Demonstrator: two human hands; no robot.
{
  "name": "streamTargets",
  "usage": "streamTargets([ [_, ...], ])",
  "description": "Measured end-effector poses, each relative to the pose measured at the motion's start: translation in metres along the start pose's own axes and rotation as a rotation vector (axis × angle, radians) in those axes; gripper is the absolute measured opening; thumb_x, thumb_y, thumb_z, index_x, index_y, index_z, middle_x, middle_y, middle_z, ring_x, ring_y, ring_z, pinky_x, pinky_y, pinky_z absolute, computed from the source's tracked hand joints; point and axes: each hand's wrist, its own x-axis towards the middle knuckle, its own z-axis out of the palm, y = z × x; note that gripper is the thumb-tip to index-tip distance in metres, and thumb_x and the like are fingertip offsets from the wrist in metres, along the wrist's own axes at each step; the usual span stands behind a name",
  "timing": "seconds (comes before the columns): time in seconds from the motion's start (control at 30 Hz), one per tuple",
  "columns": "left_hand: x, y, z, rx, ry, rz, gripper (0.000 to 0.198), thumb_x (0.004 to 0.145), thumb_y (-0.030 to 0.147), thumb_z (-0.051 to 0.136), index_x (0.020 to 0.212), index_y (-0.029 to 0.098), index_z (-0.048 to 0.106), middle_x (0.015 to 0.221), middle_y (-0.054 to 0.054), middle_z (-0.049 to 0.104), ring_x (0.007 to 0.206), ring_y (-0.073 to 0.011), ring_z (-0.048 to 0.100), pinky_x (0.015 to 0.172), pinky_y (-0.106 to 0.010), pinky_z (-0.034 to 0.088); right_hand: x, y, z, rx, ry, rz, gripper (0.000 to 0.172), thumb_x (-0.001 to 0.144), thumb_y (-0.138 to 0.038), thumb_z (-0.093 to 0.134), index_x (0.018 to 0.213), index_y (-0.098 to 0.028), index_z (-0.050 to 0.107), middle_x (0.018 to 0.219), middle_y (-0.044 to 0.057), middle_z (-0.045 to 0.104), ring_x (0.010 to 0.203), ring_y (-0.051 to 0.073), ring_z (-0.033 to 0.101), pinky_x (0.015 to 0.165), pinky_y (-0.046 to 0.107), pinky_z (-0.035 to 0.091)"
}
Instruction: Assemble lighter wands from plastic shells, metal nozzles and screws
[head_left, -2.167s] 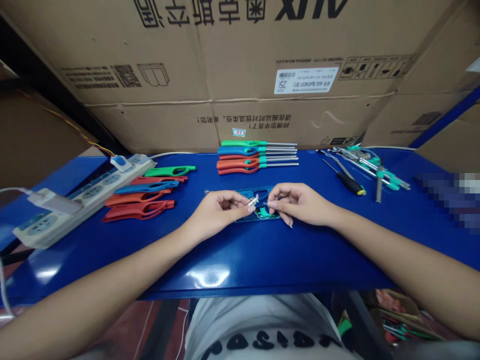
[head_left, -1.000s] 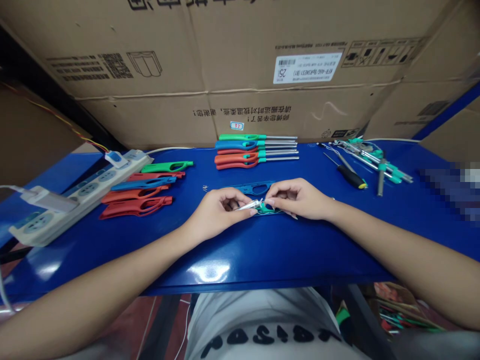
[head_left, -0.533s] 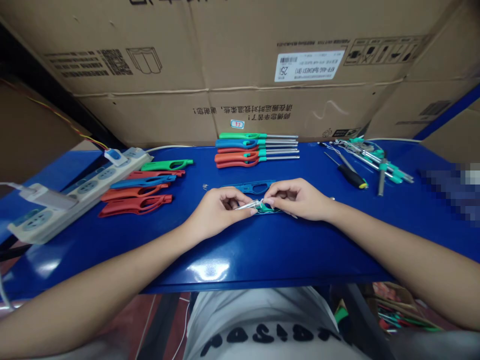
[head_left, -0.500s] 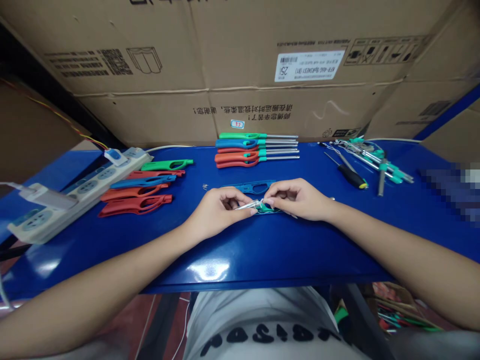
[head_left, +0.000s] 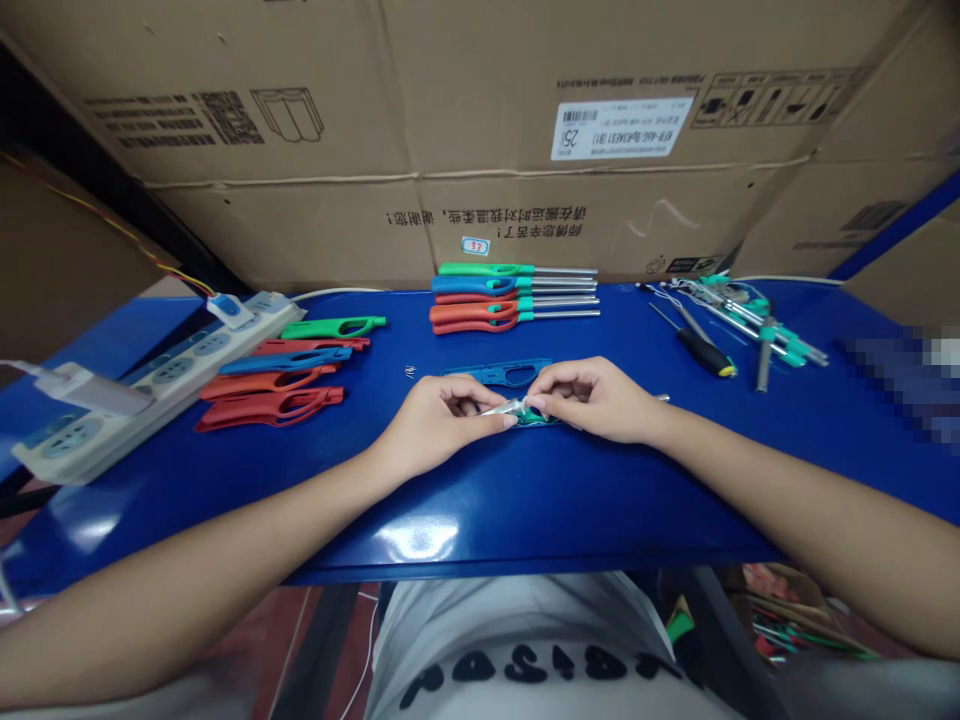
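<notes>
In the middle of the blue table, my left hand [head_left: 431, 425] is closed on a small clear, silvery tube [head_left: 502, 407] that points to the right. The fingertips of my right hand [head_left: 604, 402] pinch at the tube's right end; a tiny whitish part there is too small to name. Just beneath both hands lies a lighter piece with a green part [head_left: 534, 418], mostly covered by my fingers. A metal rod tip [head_left: 663, 398] pokes out past my right wrist. Behind my hands rests a blue lighter handle half [head_left: 491, 373], its inner side up.
Several long-nosed lighters [head_left: 480, 318] are stacked at the back. Handle shells [head_left: 274, 411] lie left, beside a power strip [head_left: 169, 375]. Small screws [head_left: 409, 371] sit near my left hand. To the right are a screwdriver [head_left: 705, 353] and metal rods with green parts [head_left: 780, 345].
The tube and my fingertips have shifted very slightly, and both hands keep their grip. The objects on the table lie as before.
</notes>
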Motion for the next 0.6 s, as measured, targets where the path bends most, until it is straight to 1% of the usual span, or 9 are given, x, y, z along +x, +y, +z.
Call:
streamTargets([
  [0.07,0.0002,-0.0003,0.0005,-0.015,0.005,-0.015,0.022,0.069,0.032,0.086,0.084,0.016,0.080,0.076,-0.003,0.074,0.059,-0.0104,0.058,0.055,-0.022,0.043,-0.0001,0.0003,0.0012,-0.019,0.002,0.007,0.029,0.085,-0.041,0.070,0.088,-0.013,0.072,0.071,0.003,0.064,0.061,0.010,0.052,0.057,0.023,0.040],
  [0.17,0.0005,0.0006,0.0007,-0.092,-0.008,-0.030,0.022,0.070,0.031,0.086,0.086,0.016,0.081,0.083,-0.005,0.078,0.069,-0.0140,0.066,0.064,-0.024,0.051,-0.0005,-0.0001,0.0036,-0.061,-0.004,-0.001,0.028,0.085,-0.041,0.069,0.085,-0.013,0.072,0.068,0.002,0.063,0.058,0.009,0.049,0.054,0.022,0.038],
  [0.23,0.0006,0.0029,0.0004,-0.123,-0.009,-0.045,0.022,0.070,0.031,0.086,0.087,0.017,0.081,0.087,-0.006,0.079,0.071,-0.0148,0.068,0.065,-0.024,0.053,-0.0006,-0.0010,0.0046,-0.064,0.006,-0.014,0.029,0.085,-0.042,0.070,0.084,-0.013,0.072,0.068,0.002,0.064,0.058,0.009,0.049,0.054,0.022,0.038],
  [0.3,0.0006,0.0060,-0.0003,-0.115,-0.003,-0.063,0.023,0.071,0.032,0.086,0.087,0.017,0.081,0.087,-0.006,0.079,0.067,-0.0139,0.067,0.061,-0.023,0.053,-0.0005,-0.0023,0.0045,-0.031,0.018,-0.017,0.030,0.084,-0.043,0.070,0.084,-0.013,0.072,0.071,0.003,0.065,0.058,0.009,0.051,0.054,0.022,0.040],
  [0.37,0.0005,0.0080,-0.0012,-0.100,0.001,-0.070,0.026,0.071,0.034,0.086,0.088,0.016,0.081,0.085,-0.006,0.079,0.064,-0.0133,0.066,0.058,-0.023,0.052,-0.0003,-0.0035,0.0030,0.021,0.017,0.000,0.032,0.084,-0.045,0.071,0.086,-0.013,0.072,0.070,0.002,0.065,0.053,0.008,0.050,0.050,0.022,0.039],
  [0.47,0.0001,0.0068,-0.0023,-0.087,-0.021,-0.043,0.027,0.072,0.035,0.085,0.091,0.016,0.081,0.085,-0.006,0.079,0.066,-0.0140,0.067,0.061,-0.023,0.053,0.0002,-0.0043,-0.0002,0.089,0.017,0.051,0.036,0.084,-0.049,0.072,0.089,-0.013,0.069,0.061,-0.002,0.059,0.043,0.006,0.045,0.042,0.021,0.034],
  [0.6,-0.0013,0.0021,-0.0023,-0.005,-0.047,0.008,0.029,0.076,0.034,0.082,0.098,0.016,0.081,0.086,-0.006,0.079,0.065,-0.0139,0.066,0.060,-0.024,0.050,0.0008,-0.0038,-0.0014,0.138,0.042,0.071,0.038,0.083,-0.052,0.071,0.087,-0.014,0.066,0.057,-0.004,0.057,0.039,0.005,0.042,0.039,0.020,0.031],
])
